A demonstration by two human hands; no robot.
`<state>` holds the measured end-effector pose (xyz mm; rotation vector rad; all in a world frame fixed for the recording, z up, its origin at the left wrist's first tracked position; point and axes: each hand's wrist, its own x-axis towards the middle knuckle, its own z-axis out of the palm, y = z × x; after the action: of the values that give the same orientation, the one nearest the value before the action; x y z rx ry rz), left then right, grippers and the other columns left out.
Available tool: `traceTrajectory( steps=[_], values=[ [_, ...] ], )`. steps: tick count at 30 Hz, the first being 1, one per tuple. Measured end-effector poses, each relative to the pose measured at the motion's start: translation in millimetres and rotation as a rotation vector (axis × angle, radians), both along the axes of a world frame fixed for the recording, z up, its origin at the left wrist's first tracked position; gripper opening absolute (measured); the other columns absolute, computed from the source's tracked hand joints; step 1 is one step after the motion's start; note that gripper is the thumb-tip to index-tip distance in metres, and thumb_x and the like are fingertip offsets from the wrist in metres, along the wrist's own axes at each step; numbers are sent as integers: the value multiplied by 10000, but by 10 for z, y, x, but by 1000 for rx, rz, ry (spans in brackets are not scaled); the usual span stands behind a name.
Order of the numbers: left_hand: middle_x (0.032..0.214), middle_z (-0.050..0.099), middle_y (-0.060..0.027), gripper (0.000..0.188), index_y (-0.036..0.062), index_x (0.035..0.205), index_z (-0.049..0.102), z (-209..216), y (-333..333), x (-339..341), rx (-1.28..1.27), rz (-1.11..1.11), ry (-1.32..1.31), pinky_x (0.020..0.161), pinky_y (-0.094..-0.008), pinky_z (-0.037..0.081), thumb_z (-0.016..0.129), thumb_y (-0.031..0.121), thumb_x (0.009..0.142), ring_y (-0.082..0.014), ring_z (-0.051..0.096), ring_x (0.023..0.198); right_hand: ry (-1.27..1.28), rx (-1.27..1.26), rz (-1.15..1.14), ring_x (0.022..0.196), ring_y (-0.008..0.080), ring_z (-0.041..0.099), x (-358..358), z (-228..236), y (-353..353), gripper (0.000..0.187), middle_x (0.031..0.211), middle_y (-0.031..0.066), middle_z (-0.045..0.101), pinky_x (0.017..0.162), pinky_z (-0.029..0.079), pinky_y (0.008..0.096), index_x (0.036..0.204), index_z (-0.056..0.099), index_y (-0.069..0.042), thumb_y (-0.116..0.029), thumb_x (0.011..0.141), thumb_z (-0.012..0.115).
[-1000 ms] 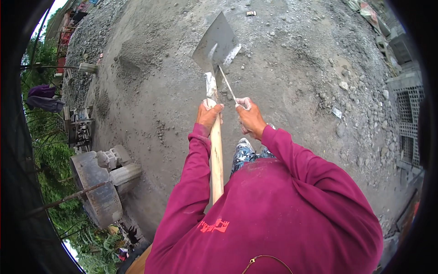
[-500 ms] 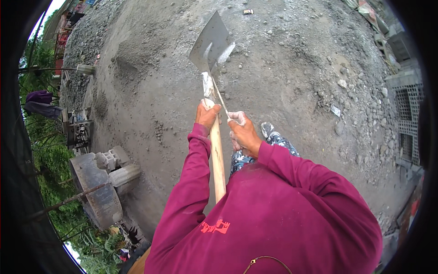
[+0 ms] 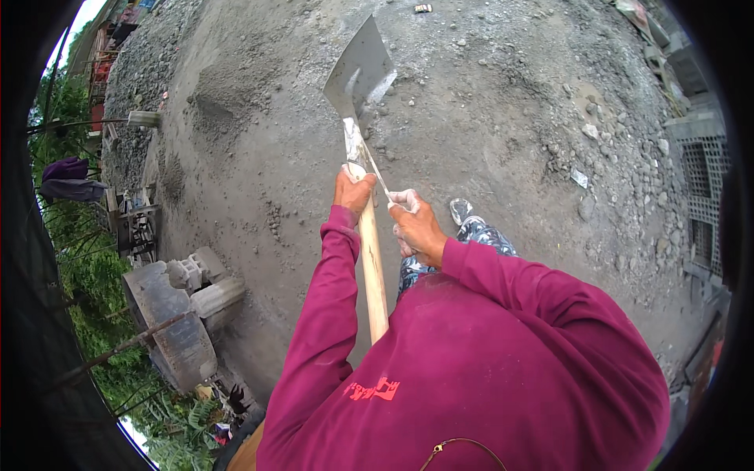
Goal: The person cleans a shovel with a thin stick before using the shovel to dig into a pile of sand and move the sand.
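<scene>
My left hand (image 3: pixel 354 191) is wrapped round the pale wooden handle of a shovel (image 3: pixel 372 275), just below its whitish metal socket. The broad grey shovel blade (image 3: pixel 360 69) points away from me, with a bright patch along its right side. In my right hand (image 3: pixel 419 226) is a thin, light-coloured strip (image 3: pixel 377 170), pinched by its near end. Its far end meets the shovel near the socket; whether it is wood or metal I cannot tell. Whitish dust coats the fingers of my right hand. The handle's lower end passes out of sight at my maroon shirt.
Grey gravelly ground (image 3: pixel 290 157) surrounds me, with a low heap of sand (image 3: pixel 224 94) at the far left. Left of me stands a rusty metal drum-like thing (image 3: pixel 169 326) beside concrete pieces (image 3: pixel 216 298). Latticed blocks (image 3: pixel 701 200) line the right. My shoe (image 3: pixel 461 210) shows near my right hand.
The strip and both hands have shifted slightly with the shovel, up and left in the picture. The blade looks turned a little. Both grips stay the same.
</scene>
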<state>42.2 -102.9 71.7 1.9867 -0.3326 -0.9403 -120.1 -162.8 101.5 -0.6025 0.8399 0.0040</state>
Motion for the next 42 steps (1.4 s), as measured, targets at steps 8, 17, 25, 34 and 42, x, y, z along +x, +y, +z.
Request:
traceTrajectory(
  steps=[8,17,25,34,42],
  values=[
    [762,608,-81,221,-24,884,569,-147,-39,113,97,-39,-343,553,-337,478,643,145,762,-173,575,646,-16,-186,68,419,124,424,181,-153,71,310,631,45,484,311,323,315,1199,464,-60,-198,926,517],
    [638,548,-57,310,36,915,488,-2,50,-104,-40,60,125,389,-303,455,693,230,789,-160,539,448,39,-398,75,577,118,493,-97,-316,-405,299,750,58,546,458,398,272,1173,527,-52,-194,912,554],
    [633,544,-45,258,63,999,544,11,330,259,-311,140,544,353,-294,436,647,260,868,-148,519,433,-67,-485,170,732,74,497,-953,265,-586,303,931,34,578,629,445,251,1218,537,-10,-129,940,537],
    [635,536,-50,224,51,1016,541,13,206,-95,-282,33,498,354,-308,439,604,231,898,-162,527,450,-70,-734,179,749,92,521,-461,-92,-826,285,862,48,613,655,442,284,1152,572,-13,-190,929,561],
    [676,487,-31,280,21,1076,522,-4,299,-144,-597,52,908,385,-295,427,528,257,926,-140,463,468,-157,-494,114,560,9,363,-1303,141,-809,266,704,-75,461,483,302,210,1152,585,-57,-223,944,567]
  ],
)
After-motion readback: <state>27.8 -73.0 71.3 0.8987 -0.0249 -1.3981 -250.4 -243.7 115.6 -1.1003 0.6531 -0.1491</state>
